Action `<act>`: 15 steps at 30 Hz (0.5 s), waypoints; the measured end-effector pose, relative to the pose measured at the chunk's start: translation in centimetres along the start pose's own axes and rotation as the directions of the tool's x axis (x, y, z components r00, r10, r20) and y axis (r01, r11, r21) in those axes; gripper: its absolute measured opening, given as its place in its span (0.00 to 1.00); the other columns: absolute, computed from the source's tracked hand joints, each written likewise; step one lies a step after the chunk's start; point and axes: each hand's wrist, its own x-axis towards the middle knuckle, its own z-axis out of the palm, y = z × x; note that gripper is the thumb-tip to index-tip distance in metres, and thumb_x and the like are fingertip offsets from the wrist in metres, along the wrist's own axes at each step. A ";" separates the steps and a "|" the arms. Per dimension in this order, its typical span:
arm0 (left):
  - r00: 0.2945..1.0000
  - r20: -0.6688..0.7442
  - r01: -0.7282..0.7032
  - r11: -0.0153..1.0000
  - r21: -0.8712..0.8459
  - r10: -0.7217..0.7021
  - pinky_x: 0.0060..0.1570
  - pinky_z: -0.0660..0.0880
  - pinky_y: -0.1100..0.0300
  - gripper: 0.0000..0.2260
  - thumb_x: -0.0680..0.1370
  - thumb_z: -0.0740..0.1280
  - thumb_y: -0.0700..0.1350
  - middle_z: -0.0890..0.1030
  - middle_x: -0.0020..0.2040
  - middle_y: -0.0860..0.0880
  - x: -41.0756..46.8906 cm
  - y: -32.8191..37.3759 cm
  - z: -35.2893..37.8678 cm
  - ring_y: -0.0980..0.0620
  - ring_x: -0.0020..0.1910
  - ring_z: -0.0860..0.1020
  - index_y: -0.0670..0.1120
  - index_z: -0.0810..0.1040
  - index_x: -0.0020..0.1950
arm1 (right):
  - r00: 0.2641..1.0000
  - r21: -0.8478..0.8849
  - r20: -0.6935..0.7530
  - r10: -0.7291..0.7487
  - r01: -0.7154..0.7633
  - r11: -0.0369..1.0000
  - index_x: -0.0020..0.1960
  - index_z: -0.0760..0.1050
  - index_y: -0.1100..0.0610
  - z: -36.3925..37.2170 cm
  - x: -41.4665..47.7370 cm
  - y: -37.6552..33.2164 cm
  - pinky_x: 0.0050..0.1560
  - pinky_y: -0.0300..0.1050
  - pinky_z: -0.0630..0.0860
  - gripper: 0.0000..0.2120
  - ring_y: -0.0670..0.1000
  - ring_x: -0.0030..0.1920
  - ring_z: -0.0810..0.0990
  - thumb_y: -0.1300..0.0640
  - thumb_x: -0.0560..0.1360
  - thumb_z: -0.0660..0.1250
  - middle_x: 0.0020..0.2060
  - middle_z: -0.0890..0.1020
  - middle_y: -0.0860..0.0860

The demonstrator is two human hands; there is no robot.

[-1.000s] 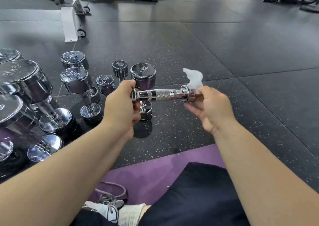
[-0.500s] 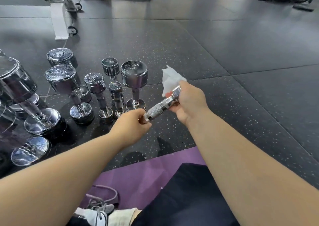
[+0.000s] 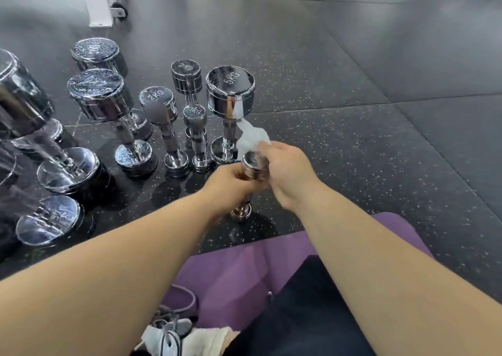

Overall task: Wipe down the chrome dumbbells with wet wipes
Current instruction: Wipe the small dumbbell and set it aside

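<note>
A small chrome dumbbell stands upright on its lower end on the dark floor, just in front of me. My left hand grips its handle. My right hand pinches a crumpled white wet wipe against the dumbbell's top head. Behind it, several chrome dumbbells stand on end in a cluster, among them the 5 kg one, a 2 kg one and a 1 kg one.
Larger chrome dumbbells fill the floor at the left. A purple mat lies under my legs, with a shoe at the bottom. A white bench leg with a wheel stands far left. Dark speckled rubber floor stretches right.
The dumbbell went from level in the air to tilted, then upright on the floor. Both hands came down and nearer with it; the wipe stayed at its far, now top, end.
</note>
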 end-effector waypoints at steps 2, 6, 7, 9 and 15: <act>0.999 -0.001 0.046 0.997 -0.063 -0.047 0.34 0.72 0.63 0.17 0.72 0.72 0.32 0.81 0.39 0.49 -0.4 0.5 -1.1 0.52 0.36 0.76 0.43 0.77 0.58 | 0.992 0.039 0.109 0.060 -0.065 0.997 0.43 0.79 0.57 -0.7 -0.6 -0.4 0.45 0.46 0.74 0.11 0.50 0.41 0.77 0.60 0.82 0.60 0.41 0.81 0.53; 0.996 -0.010 0.083 0.977 -0.199 -0.087 0.42 0.79 0.56 0.44 0.71 0.67 0.25 0.83 0.37 0.49 -2.0 1.2 -3.0 0.52 0.38 0.80 0.54 0.55 0.78 | 0.991 -0.317 0.120 -0.051 0.087 0.944 0.46 0.83 0.56 -1.6 -2.0 0.4 0.45 0.41 0.70 0.09 0.44 0.41 0.75 0.54 0.79 0.66 0.40 0.83 0.47; 0.997 -0.016 0.076 0.974 -0.212 -0.081 0.43 0.79 0.55 0.44 0.71 0.67 0.24 0.83 0.35 0.50 -2.4 1.6 -3.2 0.52 0.37 0.80 0.55 0.53 0.79 | 0.985 -0.358 0.110 -0.134 0.165 0.919 0.46 0.84 0.57 -1.6 -2.4 0.5 0.42 0.40 0.69 0.09 0.44 0.38 0.73 0.53 0.78 0.68 0.37 0.82 0.48; 0.999 -0.009 0.048 0.980 -0.191 -0.051 0.46 0.79 0.55 0.38 0.72 0.66 0.25 0.83 0.38 0.50 -3.4 2.4 -3.3 0.51 0.39 0.79 0.54 0.62 0.75 | 0.949 -0.475 0.106 -0.296 0.310 0.824 0.49 0.85 0.56 -1.5 -3.2 0.0 0.41 0.35 0.69 0.08 0.43 0.39 0.76 0.54 0.76 0.69 0.40 0.82 0.46; 0.992 -0.050 0.096 0.953 -0.288 -0.115 0.55 0.77 0.47 0.13 0.72 0.67 0.42 0.84 0.49 0.41 -4.0 4.3 -2.0 0.44 0.47 0.80 0.44 0.80 0.56 | 0.899 -0.743 0.354 -0.260 0.439 0.506 0.71 0.72 0.52 -1.6 -5.1 -0.3 0.70 0.40 0.63 0.25 0.52 0.72 0.68 0.67 0.77 0.57 0.75 0.67 0.47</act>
